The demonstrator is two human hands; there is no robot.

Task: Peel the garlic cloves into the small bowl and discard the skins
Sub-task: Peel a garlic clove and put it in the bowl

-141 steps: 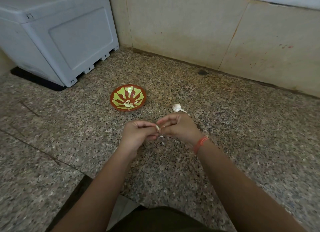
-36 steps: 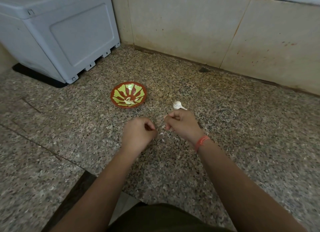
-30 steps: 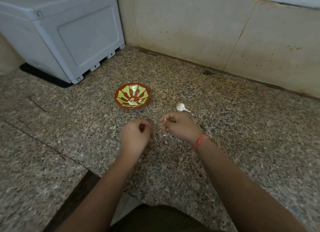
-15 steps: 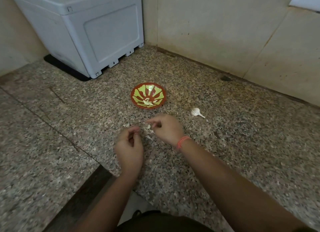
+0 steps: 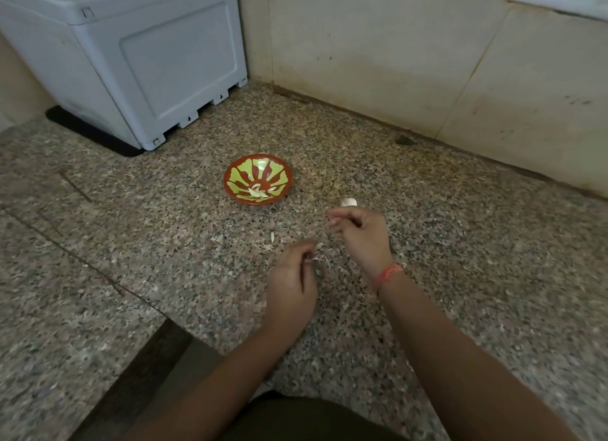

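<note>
A small red bowl with a green pattern [image 5: 286, 174] stands on the granite counter and holds a few peeled cloves [image 5: 258, 192]. My left hand [image 5: 292, 279] hovers in front of it, its fingertips pinching a wisp of white garlic skin [image 5: 319, 259]. My right hand [image 5: 360, 236], with an orange wrist thread, is to the right with loosely curled fingers, and I see nothing in it. Just behind that hand, a white garlic bulb [image 5: 348, 202] pokes out, mostly hidden. One pale piece of garlic [image 5: 272, 236] lies loose on the counter between bowl and hands.
A large grey plastic appliance [image 5: 148, 65] on a black mat fills the back left corner. A tiled wall [image 5: 394, 55] runs along the back. The speckled granite counter [image 5: 164, 243] drops off at its front edge near my lap.
My hands have parted from the clove they worked together. The right hand moved left toward the bowl, then back beside the bulb. A pale piece now lies on the counter. The camera swung left.
</note>
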